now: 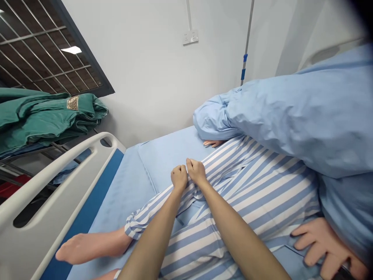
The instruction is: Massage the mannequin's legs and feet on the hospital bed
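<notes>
My left hand (pixel 179 177) is closed in a fist at the knee region of the far trouser leg. Beside it, a small gap apart, my right hand (pixel 196 170) is also a fist, slightly higher up the same leg. No object shows in either fist; the undersides of both are hidden. Blue-and-white striped trousers (pixel 256 190) clothe the legs of a lying figure that looks like a mannequin. Its bare foot (pixel 87 247) sticks out at lower left. The near leg passes partly behind my forearms.
Light-blue cloth (pixel 291 112) covers the figure's upper body, with a figure's hand (pixel 323 243) at lower right. The bed (pixel 131 171) has a white end board (pixel 67 175). Green folded cloth (pixel 52 116) lies at left. A pole (pixel 247 42) and wall socket (pixel 190 37) are behind.
</notes>
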`<state>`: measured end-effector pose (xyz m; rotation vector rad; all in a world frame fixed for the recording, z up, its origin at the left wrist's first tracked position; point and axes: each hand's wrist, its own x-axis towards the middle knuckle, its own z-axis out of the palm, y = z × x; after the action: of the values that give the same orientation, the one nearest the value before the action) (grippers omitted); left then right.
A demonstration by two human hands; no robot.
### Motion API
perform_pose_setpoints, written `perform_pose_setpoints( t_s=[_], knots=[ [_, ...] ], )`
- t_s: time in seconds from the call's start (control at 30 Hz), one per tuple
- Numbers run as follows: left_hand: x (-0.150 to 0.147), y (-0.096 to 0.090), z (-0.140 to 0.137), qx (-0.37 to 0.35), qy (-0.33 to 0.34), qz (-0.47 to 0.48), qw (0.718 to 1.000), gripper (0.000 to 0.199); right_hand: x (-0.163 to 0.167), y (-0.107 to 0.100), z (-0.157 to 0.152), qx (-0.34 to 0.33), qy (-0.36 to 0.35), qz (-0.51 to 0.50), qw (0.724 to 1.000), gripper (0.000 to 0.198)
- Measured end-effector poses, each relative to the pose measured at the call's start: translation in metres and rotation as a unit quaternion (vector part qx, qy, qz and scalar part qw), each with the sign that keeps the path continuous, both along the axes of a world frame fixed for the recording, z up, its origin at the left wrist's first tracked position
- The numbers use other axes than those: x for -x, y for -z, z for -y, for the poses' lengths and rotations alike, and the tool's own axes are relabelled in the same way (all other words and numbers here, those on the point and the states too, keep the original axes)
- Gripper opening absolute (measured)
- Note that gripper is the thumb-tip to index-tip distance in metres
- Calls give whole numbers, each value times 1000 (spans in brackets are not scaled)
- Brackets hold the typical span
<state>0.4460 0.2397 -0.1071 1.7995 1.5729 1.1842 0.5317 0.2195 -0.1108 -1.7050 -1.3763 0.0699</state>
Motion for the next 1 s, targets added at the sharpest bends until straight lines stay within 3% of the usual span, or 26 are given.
perform_pose_setpoints(
  t_s=[0.2, 0.4, 0.63, 0.8, 0.9, 1.0],
  knots=[
    [-10, -11, -21, 34, -26, 61, 997, 29, -3, -4, 0, -31, -12, -80, 996, 47],
    [-35, 4, -8, 60, 23, 122, 990, 31, -6, -3, -2, -41, 3, -143, 989, 45],
    [-24, 10, -3, 62, 68, 193, 977, 32, -2, -10, 5, 20, -18, -47, 999, 42],
    [-25, 9, -1, 68, 79, 186, 977, 32, -22, -20, 12, 22, -63, 137, 988, 32],
    [-27, 7, 2, 47, 76, 164, 982, 36, -33, -16, 11, 25, -58, 104, 993, 38],
    [-26, 1, 2, 74, 97, 149, 981, 34, -37, -10, 8, 20, -47, 51, 997, 41]
  ],
)
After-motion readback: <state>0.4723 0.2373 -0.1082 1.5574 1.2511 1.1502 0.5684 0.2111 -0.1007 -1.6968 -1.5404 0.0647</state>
